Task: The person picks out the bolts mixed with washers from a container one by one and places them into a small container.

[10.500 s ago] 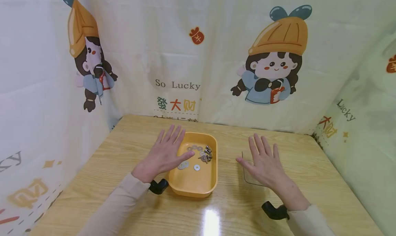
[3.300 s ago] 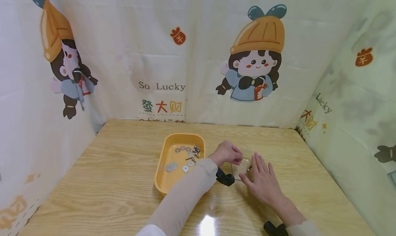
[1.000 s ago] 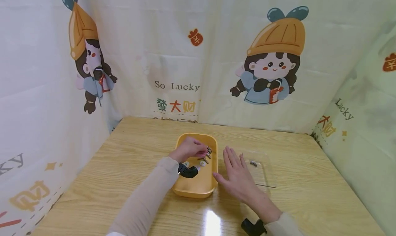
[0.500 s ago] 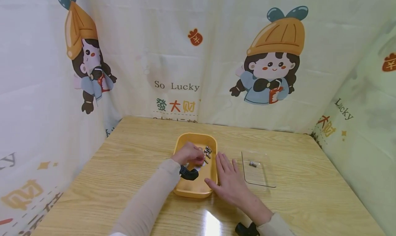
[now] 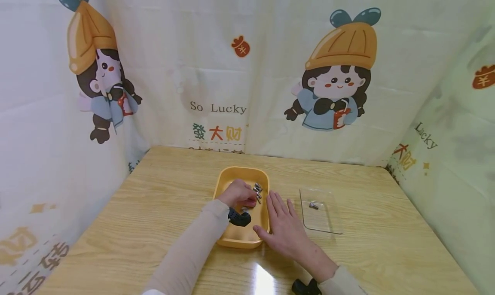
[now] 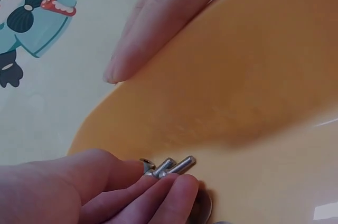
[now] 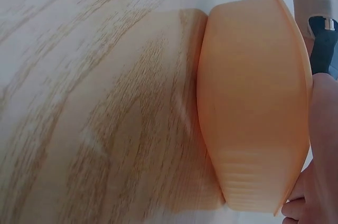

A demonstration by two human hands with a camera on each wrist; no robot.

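My left hand (image 5: 240, 193) reaches down into the yellow plastic tray (image 5: 241, 243) with its fingers bent. In the left wrist view its fingertips are right at a few metal screws (image 6: 171, 167), and part of a round washer (image 6: 205, 207) shows beside them. I cannot tell whether the fingers pinch any of these. More screws (image 5: 258, 187) lie toward the tray's right side. My right hand (image 5: 285, 226) lies along the tray's right rim, fingers straight. From the right wrist view, it overlaps the edge of the tray's outer wall (image 7: 253, 97).
A clear square plastic dish (image 5: 322, 232) stands on the wooden table (image 5: 379, 226) to the right of the tray, with a small metal screw (image 5: 314, 206) in it. A printed curtain (image 5: 270, 28) encloses the table at the back and sides.
Earlier the left hand was over the clear dish; now it is inside the tray. The right hand has shifted left from the dish to the tray's rim. The screw stays in the dish.
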